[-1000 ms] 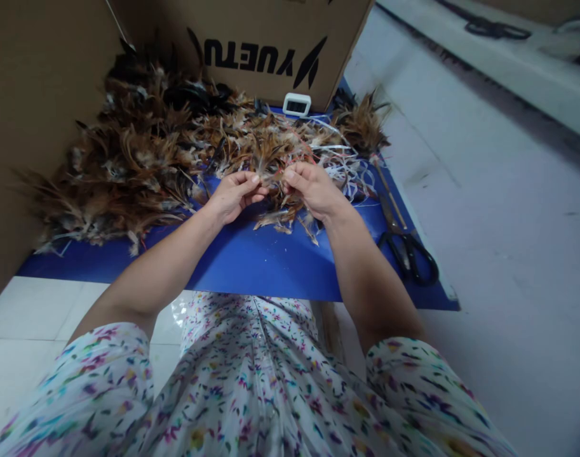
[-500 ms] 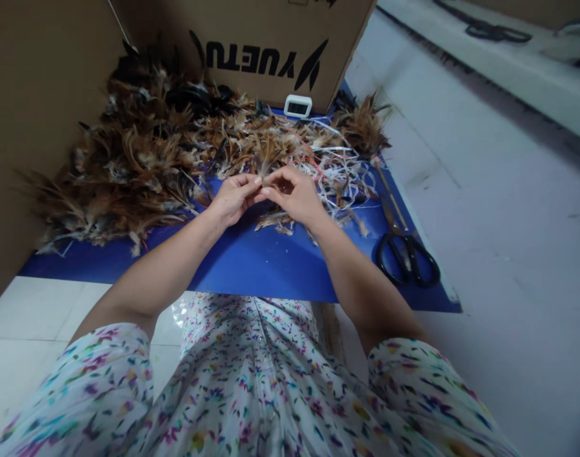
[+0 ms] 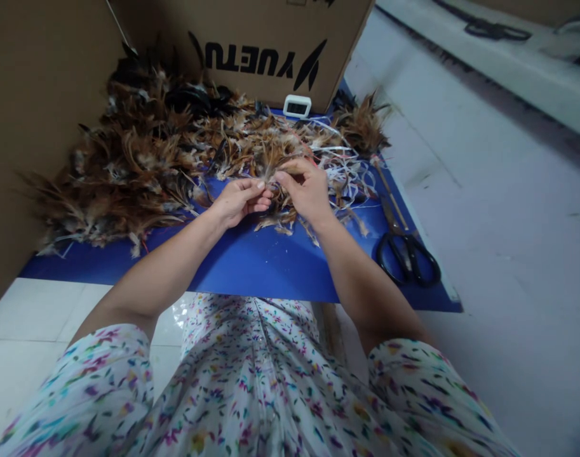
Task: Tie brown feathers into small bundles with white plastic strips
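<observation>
Between thumb and fingertips, my left hand (image 3: 239,200) pinches the base of a small tuft of brown feathers (image 3: 269,166) over the blue table. My right hand (image 3: 309,192) is just to the right, thumb and forefinger closed in a pinch close to the tuft. What those right fingertips hold, if anything, is too small to make out. Several loose feathers (image 3: 281,219) lie on the table beneath my hands. Behind them spreads a heap of brown feathers (image 3: 141,149), dark ones at its back left.
A cardboard box (image 3: 265,82) stands at the back, a small white digital clock (image 3: 297,106) before it. Tangled white and red strips (image 3: 344,171) lie right of my hands. Black-handled scissors (image 3: 408,257) and a thin stick (image 3: 392,197) rest near the right edge of the blue table (image 3: 270,273).
My right hand has moved a little right and up, away from my left fingertips. My left hand keeps its pinch on the feather tuft in nearly the same place.
</observation>
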{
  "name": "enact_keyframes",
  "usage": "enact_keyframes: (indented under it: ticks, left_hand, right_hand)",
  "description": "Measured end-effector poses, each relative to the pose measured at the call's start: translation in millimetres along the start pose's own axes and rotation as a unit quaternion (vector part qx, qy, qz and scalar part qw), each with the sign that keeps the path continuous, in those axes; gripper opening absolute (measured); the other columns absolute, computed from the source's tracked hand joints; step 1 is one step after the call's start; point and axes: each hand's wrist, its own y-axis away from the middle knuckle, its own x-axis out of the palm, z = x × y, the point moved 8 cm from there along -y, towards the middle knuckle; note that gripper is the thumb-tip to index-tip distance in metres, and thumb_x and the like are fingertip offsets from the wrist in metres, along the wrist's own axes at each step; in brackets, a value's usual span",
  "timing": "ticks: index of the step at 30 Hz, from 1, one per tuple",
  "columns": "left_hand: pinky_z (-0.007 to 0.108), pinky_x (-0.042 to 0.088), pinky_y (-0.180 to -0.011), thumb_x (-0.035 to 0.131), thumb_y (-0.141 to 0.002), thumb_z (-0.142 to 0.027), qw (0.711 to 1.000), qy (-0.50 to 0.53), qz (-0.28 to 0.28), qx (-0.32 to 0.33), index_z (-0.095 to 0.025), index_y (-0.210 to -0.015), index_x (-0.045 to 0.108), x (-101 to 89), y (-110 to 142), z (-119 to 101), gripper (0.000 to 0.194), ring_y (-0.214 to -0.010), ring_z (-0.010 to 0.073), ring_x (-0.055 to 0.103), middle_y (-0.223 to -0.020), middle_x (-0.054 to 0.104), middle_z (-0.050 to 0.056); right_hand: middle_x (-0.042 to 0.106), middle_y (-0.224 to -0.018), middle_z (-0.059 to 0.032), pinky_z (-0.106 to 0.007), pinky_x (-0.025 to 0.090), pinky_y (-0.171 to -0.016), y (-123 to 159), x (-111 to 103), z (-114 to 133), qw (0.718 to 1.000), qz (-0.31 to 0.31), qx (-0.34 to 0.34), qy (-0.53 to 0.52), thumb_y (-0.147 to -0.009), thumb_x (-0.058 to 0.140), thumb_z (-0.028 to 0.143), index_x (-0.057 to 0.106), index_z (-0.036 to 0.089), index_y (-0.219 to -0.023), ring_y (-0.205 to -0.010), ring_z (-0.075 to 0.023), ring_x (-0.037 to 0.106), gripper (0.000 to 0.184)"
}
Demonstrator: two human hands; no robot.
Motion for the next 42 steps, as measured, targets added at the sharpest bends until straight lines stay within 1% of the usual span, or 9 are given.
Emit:
enact_keyframes:
  ticks: [5,12,17,23,30,33,37,40,42]
  left_hand:
    - [0.016,0.055,-0.052,0.066,-0.094,-0.013,1.0,-0.004,0.019,-0.017,-0.011,-0.074,0.064,4.1,1.3,3.7,0.02,-0.049,0.0067,0.064,-0.066,0.07,0.002]
    - [0.015,0.054,-0.051,0.063,-0.095,-0.012,1.0,-0.005,0.015,-0.026,-0.011,-0.073,0.064,2.9,0.8,4.1,0.021,-0.049,0.0061,0.063,-0.065,0.07,0.002]
    - [0.017,0.055,-0.052,0.061,-0.096,-0.01,0.999,-0.007,0.019,-0.026,-0.01,-0.073,0.065,2.4,0.1,5.4,0.023,-0.049,0.0072,0.064,-0.066,0.07,0.003]
    - [0.017,0.054,-0.052,0.069,-0.092,-0.013,0.999,-0.021,0.024,-0.026,-0.011,-0.074,0.065,3.8,1.2,4.8,0.018,-0.049,0.0069,0.063,-0.065,0.07,0.002]
    - [0.016,0.053,-0.05,0.069,-0.091,-0.015,0.999,-0.036,0.025,0.031,-0.012,-0.074,0.064,1.3,0.4,-6.6,0.019,-0.049,0.006,0.061,-0.066,0.069,0.001]
    - [0.014,0.05,-0.049,0.062,-0.095,-0.013,0.997,-0.021,-0.002,0.075,-0.013,-0.074,0.063,-6.7,-2.5,-17.0,0.021,-0.048,0.0042,0.058,-0.065,0.067,-0.001]
    - [0.012,0.045,-0.047,0.064,-0.095,-0.016,0.99,0.014,-0.067,0.12,-0.015,-0.073,0.06,-22.2,-5.1,-29.9,0.022,-0.048,0.0018,0.054,-0.066,0.065,-0.004]
    - [0.012,0.044,-0.046,0.069,-0.093,-0.019,0.987,0.029,-0.094,0.128,-0.016,-0.072,0.058,-28.2,-5.4,-33.8,0.023,-0.047,0.0013,0.051,-0.068,0.064,-0.004]
    - [0.012,0.043,-0.046,0.069,-0.093,-0.019,0.986,0.035,-0.1,0.127,-0.016,-0.072,0.058,-29.3,-5.4,-33.8,0.024,-0.046,0.0013,0.05,-0.067,0.064,-0.004]
  right_hand:
    - [0.07,-0.088,-0.0027,-0.036,0.05,-0.085,1.1,1.1,2.7,1.0,0.001,-0.018,0.007,-0.089,0.065,0.054,0.068,0.021,-0.085,-0.085,-0.0178,0.064,0.033]
    - [0.069,-0.091,-0.0034,-0.036,0.049,-0.086,1.7,1.4,6.1,0.999,0.013,-0.022,0.041,-0.091,0.062,0.052,0.066,0.022,-0.085,-0.086,-0.0187,0.062,0.03]
    - [0.069,-0.092,-0.0044,-0.038,0.048,-0.089,4.7,4.2,14.3,0.996,0.031,-0.053,0.063,-0.093,0.06,0.041,0.066,0.023,-0.084,-0.09,-0.0202,0.062,0.022]
    - [0.067,-0.093,-0.0039,-0.038,0.047,-0.09,6.8,7.4,13.9,0.993,0.043,-0.044,0.096,-0.094,0.057,0.033,0.065,0.023,-0.086,-0.092,-0.0203,0.06,0.015]
    - [0.067,-0.091,-0.0025,-0.036,0.048,-0.085,2.9,4.8,-0.9,0.998,0.036,-0.011,0.056,-0.093,0.063,0.043,0.066,0.022,-0.09,-0.087,-0.0187,0.059,0.021]
    - [0.068,-0.091,-0.003,-0.036,0.048,-0.083,1.3,3.9,-11.3,0.997,0.043,-0.001,0.067,-0.092,0.065,0.033,0.067,0.021,-0.092,-0.084,-0.0183,0.06,0.013]
    - [0.07,-0.095,-0.0082,-0.041,0.048,-0.092,7.4,17.9,-21.0,0.977,0.12,-0.002,0.179,-0.088,0.064,0.018,0.072,0.018,-0.09,-0.095,-0.0232,0.063,0.008]
    - [0.071,-0.109,-0.0121,-0.049,0.045,-0.102,16.8,32.8,-23.0,0.946,0.172,-0.015,0.273,-0.09,0.064,0.019,0.074,0.019,-0.104,-0.109,-0.0298,0.06,0.017]
    - [0.069,-0.118,-0.0145,-0.052,0.042,-0.105,21.3,40.8,-21.7,0.929,0.18,-0.027,0.322,-0.092,0.064,0.023,0.072,0.018,-0.116,-0.116,-0.0334,0.057,0.026]
